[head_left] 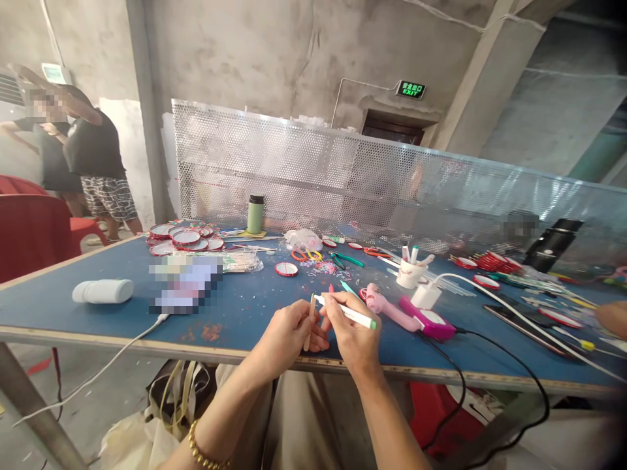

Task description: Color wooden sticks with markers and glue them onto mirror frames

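My left hand (290, 336) is closed around a flat wooden craft stick (310, 323), held upright near the table's front edge. In my right hand (355, 339) is a white marker (353, 314) with a green end, gripped like a pen. Its tip meets or nearly meets the top of the stick, where a small green spot shows. Just beyond my hands lie a red pen (331, 288) and a teal marker (349, 288). Parts of both hands' fingers hide the lower stick.
Right of my hands are a pink handheld fan (389, 307), a purple power adapter (427, 320) and a paper cup (410, 274) of markers. Pliers (346, 261) and red-rimmed discs (286, 269) lie behind. A phone (189, 285) and white bottle (102, 291) are left.
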`<state>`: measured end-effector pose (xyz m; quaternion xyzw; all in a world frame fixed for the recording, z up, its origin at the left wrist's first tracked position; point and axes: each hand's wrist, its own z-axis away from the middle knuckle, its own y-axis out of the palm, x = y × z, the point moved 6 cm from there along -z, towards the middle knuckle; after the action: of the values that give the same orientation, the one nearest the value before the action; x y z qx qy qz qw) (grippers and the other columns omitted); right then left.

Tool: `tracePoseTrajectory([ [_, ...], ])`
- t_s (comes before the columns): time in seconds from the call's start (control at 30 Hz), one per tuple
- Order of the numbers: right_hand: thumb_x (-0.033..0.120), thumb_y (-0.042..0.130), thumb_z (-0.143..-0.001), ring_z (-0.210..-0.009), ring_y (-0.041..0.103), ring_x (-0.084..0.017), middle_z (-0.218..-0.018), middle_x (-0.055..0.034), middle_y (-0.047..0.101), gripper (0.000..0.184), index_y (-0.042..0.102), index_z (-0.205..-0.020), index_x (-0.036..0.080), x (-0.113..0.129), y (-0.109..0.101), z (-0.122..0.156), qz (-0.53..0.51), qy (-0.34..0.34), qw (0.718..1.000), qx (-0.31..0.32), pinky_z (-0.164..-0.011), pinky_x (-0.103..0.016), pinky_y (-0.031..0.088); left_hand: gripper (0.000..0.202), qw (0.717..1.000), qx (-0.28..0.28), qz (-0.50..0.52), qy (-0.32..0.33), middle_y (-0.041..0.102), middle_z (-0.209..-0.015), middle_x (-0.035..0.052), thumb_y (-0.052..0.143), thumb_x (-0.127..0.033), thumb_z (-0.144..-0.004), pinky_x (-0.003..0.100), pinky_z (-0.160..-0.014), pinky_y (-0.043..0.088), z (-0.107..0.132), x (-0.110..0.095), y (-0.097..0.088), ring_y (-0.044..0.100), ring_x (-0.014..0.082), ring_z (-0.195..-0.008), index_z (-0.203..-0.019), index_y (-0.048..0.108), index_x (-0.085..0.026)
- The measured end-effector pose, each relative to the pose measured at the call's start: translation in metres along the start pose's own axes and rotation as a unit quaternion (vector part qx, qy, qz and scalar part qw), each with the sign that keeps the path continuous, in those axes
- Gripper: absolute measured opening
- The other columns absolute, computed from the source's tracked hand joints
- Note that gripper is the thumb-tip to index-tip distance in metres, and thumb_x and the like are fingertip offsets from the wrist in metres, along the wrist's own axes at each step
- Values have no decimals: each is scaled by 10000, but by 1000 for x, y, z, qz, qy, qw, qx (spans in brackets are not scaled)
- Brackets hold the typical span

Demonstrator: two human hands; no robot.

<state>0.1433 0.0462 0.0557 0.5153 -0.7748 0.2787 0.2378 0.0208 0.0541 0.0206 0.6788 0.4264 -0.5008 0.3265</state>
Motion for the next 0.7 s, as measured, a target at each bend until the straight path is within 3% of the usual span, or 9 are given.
tracePoseTrajectory([
  [0.7,330,595,-939,-448,583,-88,-612,34,644,191,680,-838,192,2,0,0,8,-2,1000,-5,-480,-207,477,324,1000,3,-2,2,703,-731,44,509,-519,-903,304,-651,586,-2,1,-1,730,198,-678,-819,489,-207],
])
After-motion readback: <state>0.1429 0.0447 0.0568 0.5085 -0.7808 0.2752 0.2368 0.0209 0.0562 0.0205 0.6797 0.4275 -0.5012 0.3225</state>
